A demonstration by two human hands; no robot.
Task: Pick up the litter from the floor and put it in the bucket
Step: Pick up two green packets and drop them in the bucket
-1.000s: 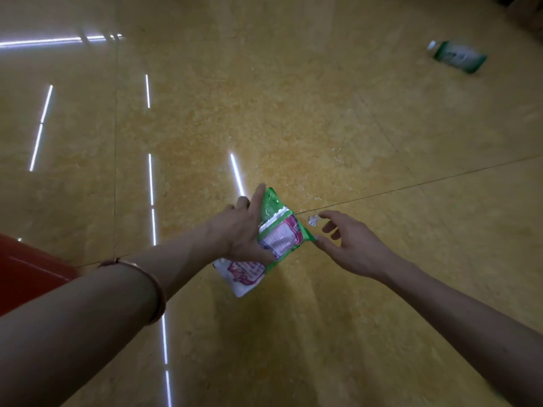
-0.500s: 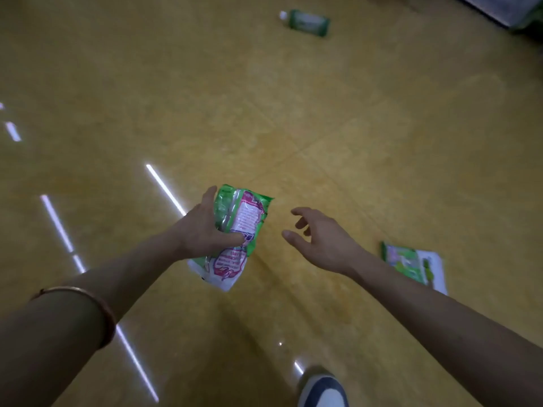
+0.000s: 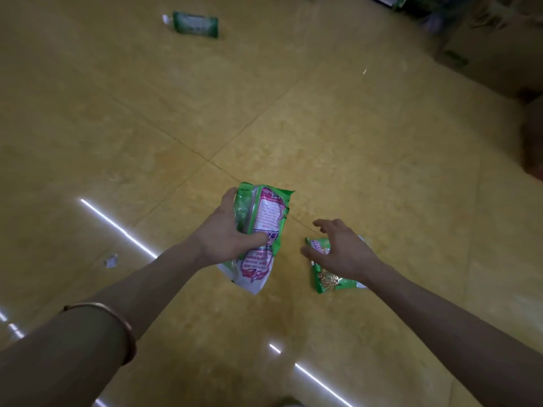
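Yellow tiled floor (image 3: 382,142): carries the litter; the bucket is not in view.
Left grip (image 3: 226,239): fingers and thumb curled round a green-and-white packet (image 3: 264,227), which is held clear of the floor.
Right grip (image 3: 343,251): fingers spread wide and holding nothing. It hovers directly over a second green packet (image 3: 326,279) lying flat on the floor; contact cannot be confirmed.
Other litter: green bottle (image 3: 195,23) toward the floor's far-left corner as seen; paper scrap (image 3: 111,260) left of the left forearm.
Risk: the flat, glossy packet may skid on the polished floor or slip from a shallow fingertip pinch. The held packet may sag loose while attention shifts.
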